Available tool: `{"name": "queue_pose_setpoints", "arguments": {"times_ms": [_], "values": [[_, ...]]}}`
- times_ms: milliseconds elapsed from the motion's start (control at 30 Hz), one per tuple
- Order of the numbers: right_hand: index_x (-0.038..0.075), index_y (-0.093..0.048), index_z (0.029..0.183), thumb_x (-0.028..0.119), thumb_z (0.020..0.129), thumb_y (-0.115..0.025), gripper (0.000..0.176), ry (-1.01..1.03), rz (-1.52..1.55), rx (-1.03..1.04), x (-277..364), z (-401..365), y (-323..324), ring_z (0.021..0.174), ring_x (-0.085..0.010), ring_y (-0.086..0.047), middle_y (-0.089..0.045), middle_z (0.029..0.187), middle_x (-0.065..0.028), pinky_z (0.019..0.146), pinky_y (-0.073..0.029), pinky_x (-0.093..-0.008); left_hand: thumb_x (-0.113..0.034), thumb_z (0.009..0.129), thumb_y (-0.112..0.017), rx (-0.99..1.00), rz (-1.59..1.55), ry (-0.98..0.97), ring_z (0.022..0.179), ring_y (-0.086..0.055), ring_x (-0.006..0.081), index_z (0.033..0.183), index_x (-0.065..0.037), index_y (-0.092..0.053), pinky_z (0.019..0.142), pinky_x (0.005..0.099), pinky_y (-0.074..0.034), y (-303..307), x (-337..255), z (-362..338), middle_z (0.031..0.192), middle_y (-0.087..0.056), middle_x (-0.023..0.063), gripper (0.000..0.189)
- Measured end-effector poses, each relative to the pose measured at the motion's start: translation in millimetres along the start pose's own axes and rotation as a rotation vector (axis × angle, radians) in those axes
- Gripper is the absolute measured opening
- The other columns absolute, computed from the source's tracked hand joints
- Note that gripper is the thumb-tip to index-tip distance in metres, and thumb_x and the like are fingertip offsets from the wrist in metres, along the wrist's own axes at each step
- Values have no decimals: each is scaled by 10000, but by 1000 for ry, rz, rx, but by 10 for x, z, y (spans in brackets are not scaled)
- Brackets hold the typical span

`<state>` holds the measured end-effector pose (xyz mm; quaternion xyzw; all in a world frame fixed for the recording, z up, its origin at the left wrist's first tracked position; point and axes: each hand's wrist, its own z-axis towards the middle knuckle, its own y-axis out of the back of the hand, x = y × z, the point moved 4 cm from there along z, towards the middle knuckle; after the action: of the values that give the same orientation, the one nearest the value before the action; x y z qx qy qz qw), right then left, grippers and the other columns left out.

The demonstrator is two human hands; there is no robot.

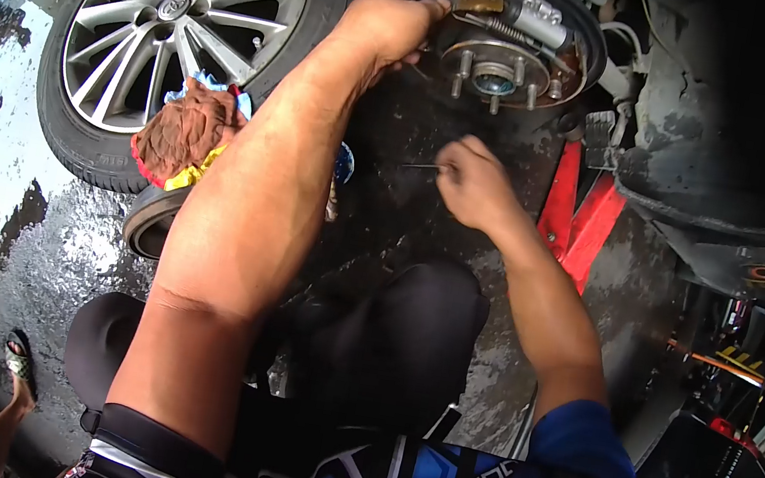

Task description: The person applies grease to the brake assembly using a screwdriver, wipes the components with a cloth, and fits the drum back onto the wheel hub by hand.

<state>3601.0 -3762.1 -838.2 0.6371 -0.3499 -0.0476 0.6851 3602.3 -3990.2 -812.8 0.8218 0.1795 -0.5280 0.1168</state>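
My left hand [388, 28] reaches up to the left edge of an exposed drum brake assembly [502, 43]. Its fingers are closed on the brake shoe there, and their inner side is partly hidden. On the assembly I see a coiled spring [510, 31], a silvery wheel cylinder [542, 26] and a hub [494, 79] with several studs. Below it, my right hand [477, 184] is closed in a pinch, slightly blurred. A thin metal rod [422, 165] sticks out to the left from its fingertips; its exact kind cannot be made out.
An alloy wheel with tyre [76, 152] lies at the left, a brown and multicoloured rag [186, 130] against it. Beneath the rag is a brake drum [144, 226]. A red jack [567, 213] stands under the car at right. Another person's sandalled foot [19, 357] shows lower left.
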Motion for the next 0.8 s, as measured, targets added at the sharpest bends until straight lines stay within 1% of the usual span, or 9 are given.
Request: {"name": "queue_pose_setpoints", "arguments": {"times_ms": [33, 100, 133, 167, 233, 367, 667, 733, 800], "values": [[29, -603, 915, 71, 791, -593, 132, 38, -69, 45, -51, 104, -246, 879, -349, -589, -566, 910, -157, 758, -489, -419, -408, 859, -667, 4, 13, 7, 622, -574, 151, 871, -34, -666, 573, 302, -464, -6, 11, 4, 724, -623, 28, 374], [34, -613, 962, 110, 813, -575, 172, -66, -152, 251, -53, 364, -633, 952, -368, -586, -580, 980, -170, 824, -495, -445, -399, 841, -664, -261, 373, -349, 840, -674, 281, 861, -36, -683, 753, 372, -525, 65, -149, -32, 848, -701, 133, 365], [25, -629, 972, 94, 831, -527, 186, -53, -223, 322, 12, 496, -755, 981, -375, -597, -598, 1016, -181, 832, -500, -449, -398, 834, -665, -250, 417, -373, 975, -658, 317, 920, -59, -702, 876, 401, -501, 72, -180, -55, 933, -701, 165, 353], [25, -629, 972, 94, 831, -527, 186, -53, -215, 323, 51, 606, -854, 981, -375, -597, -598, 1016, -181, 832, -500, -449, -398, 834, -665, -249, 424, -369, 975, -658, 317, 920, -59, -702, 876, 401, -501, 55, -136, -45, 933, -701, 165, 353], [27, -649, 988, 74, 841, -497, 216, 64, -321, 475, 161, 765, -1086, 984, -379, -616, -619, 1030, -193, 833, -507, -457, -532, 903, -568, -329, 490, -588, 730, -681, 249, 880, -114, -667, 638, 418, -518, 50, -147, -92, 816, -719, 57, 430], [32, -720, 953, 89, 824, -552, 219, 134, -360, 460, 239, 909, -1438, 989, -353, -650, -657, 1048, -186, 823, -540, -433, -399, 838, -663, -273, 463, -567, 967, -658, 323, 965, -65, -708, 867, 405, -507, 69, -177, -50, 947, -701, 161, 360], [45, -717, 1020, 100, 835, -566, 245, 130, -454, 546, 117, 921, -1797, 1054, -337, -630, -642, 1106, -172, 866, -531, -428, -385, 853, -657, -239, 391, -507, 979, -657, 317, 1011, -64, -708, 880, 395, -508, 42, -90, -8, 958, -701, 160, 362], [42, -714, 1025, 86, 828, -570, 247, 110, -445, 574, 135, 930, -1715, 1053, -341, -631, -642, 1117, -171, 864, -532, -431, -389, 851, -671, -261, 379, -528, 890, -680, 226, 1031, -39, -701, 834, 337, -509, 62, -80, -1, 910, -715, 128, 394], [38, -711, 1029, 71, 822, -574, 250, 88, -431, 609, 112, 922, -1679, 1053, -344, -631, -642, 1128, -170, 862, -534, -433, -386, 849, -674, -238, 382, -525, 892, -680, 226, 1033, -38, -700, 836, 337, -508, 80, -64, 1, 915, -714, 130, 394]]}}
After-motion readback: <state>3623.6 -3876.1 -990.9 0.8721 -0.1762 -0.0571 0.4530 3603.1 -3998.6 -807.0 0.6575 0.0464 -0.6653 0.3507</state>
